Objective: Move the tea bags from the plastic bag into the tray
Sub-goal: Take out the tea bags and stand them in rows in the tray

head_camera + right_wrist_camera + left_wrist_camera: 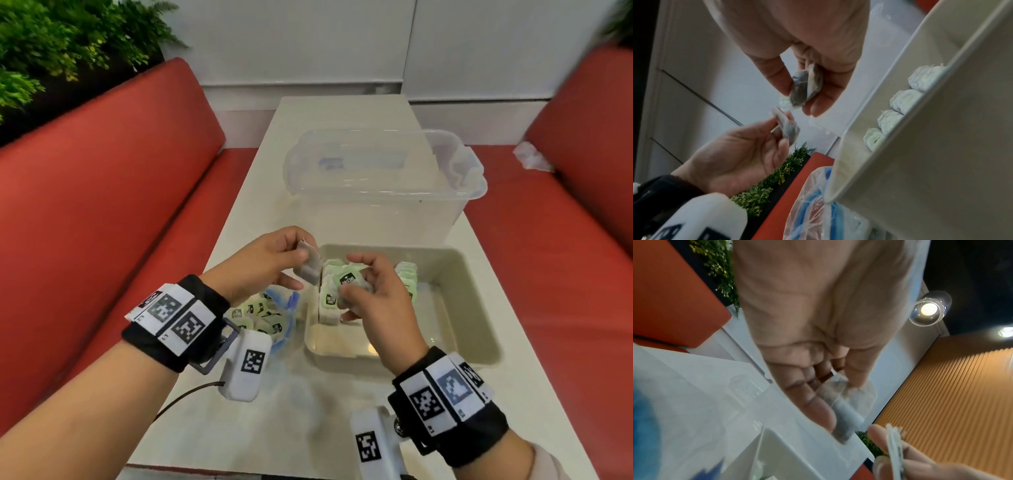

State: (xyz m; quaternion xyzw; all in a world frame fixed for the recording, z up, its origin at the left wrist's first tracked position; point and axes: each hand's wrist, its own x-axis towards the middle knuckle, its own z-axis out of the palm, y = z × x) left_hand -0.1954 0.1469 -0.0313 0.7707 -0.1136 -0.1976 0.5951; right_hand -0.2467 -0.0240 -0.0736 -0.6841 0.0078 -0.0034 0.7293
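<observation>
My left hand pinches a grey-white tea bag just over the left rim of the beige tray. Close to its right, my right hand holds a second tea bag with a green label above the tray. Several tea bags stand in rows inside the tray. The plastic bag, clear with blue print, lies left of the tray with several tea bags in it. The right wrist view shows both held bags, the right one and the left one.
A large clear plastic tub stands behind the tray on the white table. Red bench seats run along both sides. A crumpled wrapper lies on the right seat. Green plants fill the far left corner.
</observation>
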